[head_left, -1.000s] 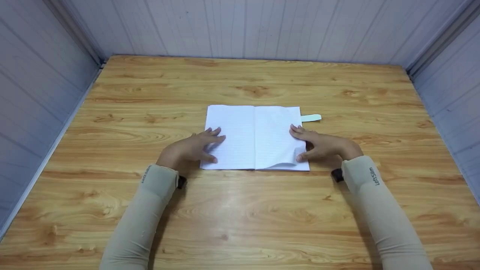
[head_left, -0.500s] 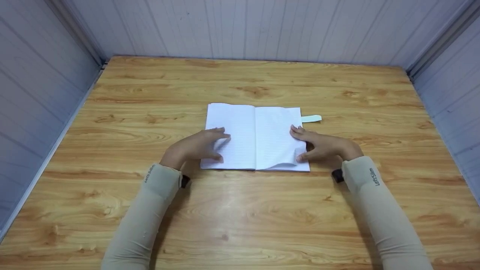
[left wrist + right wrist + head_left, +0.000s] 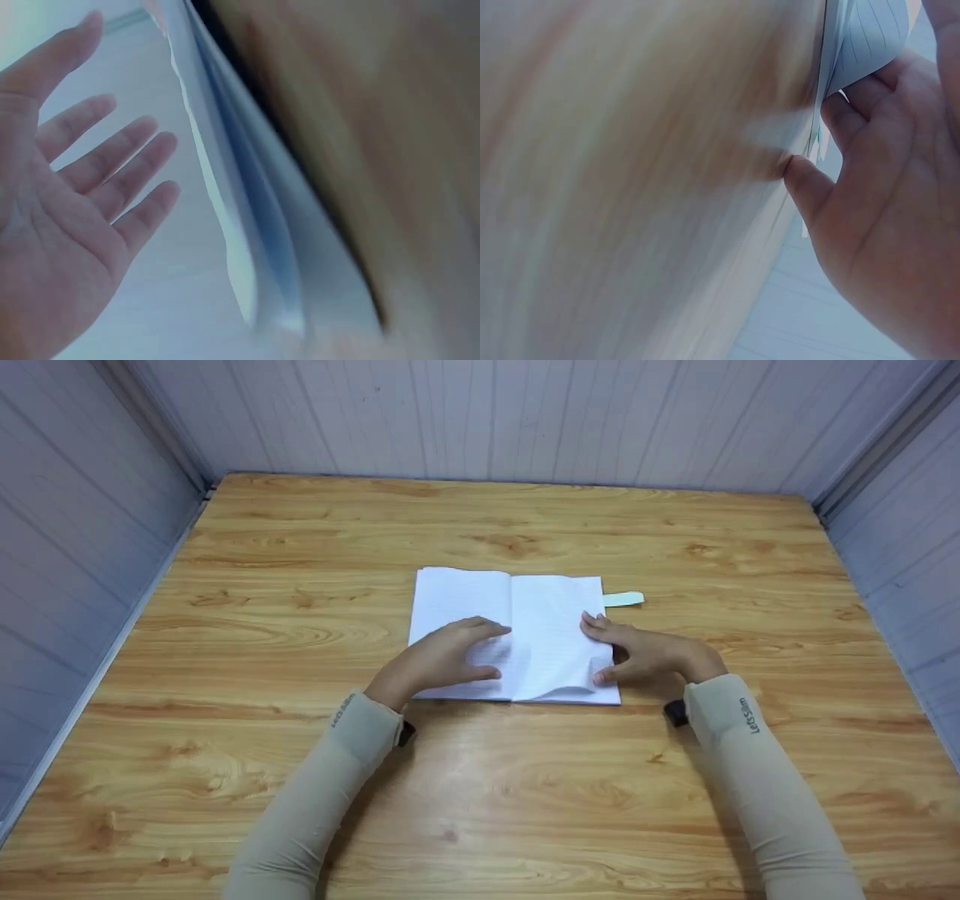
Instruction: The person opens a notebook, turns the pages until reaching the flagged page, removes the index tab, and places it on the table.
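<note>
An opened notebook (image 3: 555,607) with faintly lined white pages lies flat on the wooden table. My left hand (image 3: 446,652) is over its left page, fingertips close to the centre fold. In the left wrist view that left hand (image 3: 82,187) has its fingers extended and apart from the pages, holding nothing. At the right edge of the notebook my right hand (image 3: 637,649) rests its fingers on the right page. Near its thumb the lower page corner curls up; the right wrist view shows this bent page (image 3: 870,41) against the fingers. A pale strip (image 3: 624,599) sticks out from the right edge.
The wood-grain table (image 3: 480,795) extends around the notebook on all sides. Pale panel walls (image 3: 487,420) enclose it at the back, left and right. Both forearms wear beige sleeves (image 3: 757,780) with a dark device at the wrist.
My left hand has slid rightward across the left page, from its outer edge to near the fold. The right hand has stayed in place on the right page.
</note>
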Demonstrator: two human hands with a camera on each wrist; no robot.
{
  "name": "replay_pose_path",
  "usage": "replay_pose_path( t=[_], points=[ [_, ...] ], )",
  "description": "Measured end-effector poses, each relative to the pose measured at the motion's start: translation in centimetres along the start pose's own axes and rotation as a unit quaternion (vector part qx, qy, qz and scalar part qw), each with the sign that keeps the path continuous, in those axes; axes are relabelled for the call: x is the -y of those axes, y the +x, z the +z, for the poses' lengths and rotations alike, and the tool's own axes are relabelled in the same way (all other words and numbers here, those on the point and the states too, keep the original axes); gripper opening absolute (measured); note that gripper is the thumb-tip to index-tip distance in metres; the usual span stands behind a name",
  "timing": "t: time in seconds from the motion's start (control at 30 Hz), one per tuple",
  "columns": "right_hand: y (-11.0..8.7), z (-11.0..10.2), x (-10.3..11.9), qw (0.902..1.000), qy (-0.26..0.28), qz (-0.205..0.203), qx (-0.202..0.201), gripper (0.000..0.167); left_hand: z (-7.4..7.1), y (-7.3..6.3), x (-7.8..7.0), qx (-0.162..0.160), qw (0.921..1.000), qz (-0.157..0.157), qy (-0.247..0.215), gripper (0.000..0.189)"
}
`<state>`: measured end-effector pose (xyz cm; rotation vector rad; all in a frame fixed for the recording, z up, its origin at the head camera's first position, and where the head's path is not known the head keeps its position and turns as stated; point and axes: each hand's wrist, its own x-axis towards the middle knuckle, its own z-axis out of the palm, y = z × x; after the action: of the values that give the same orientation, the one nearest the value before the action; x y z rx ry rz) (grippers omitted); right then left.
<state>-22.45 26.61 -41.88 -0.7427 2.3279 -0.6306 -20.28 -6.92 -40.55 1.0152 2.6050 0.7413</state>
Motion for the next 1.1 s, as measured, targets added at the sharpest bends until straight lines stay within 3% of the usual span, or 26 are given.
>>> replay_pose_path(
  t=[0.23, 0.47, 0.8, 1.1],
  points=[
    [0.0, 0.1, 0.0, 0.9999, -0.006, 0.011, 0.001, 0.094, 1.7, 1.8, -2.1, -0.019, 0.9993, 0.031, -0.006, 0.060],
    [-0.1, 0.0, 0.0, 1.0000, -0.006, 0.006, -0.003, 0.094, 2.7, 3.0, -3.9, 0.008, 0.9989, 0.039, -0.026, 0.057],
    [-0.1, 0.2, -0.2, 0.9997, -0.003, -0.020, -0.012, 0.090, 3.7, 4.6, -5.2, 0.040, 0.9976, 0.054, -0.020, 0.048],
    [0.0, 0.1, 0.0, 1.0000, 0.005, 0.002, -0.005, 0.092, 4.4, 5.5, -5.8, 0.042, 0.9962, 0.076, 0.011, 0.046]
  ],
)
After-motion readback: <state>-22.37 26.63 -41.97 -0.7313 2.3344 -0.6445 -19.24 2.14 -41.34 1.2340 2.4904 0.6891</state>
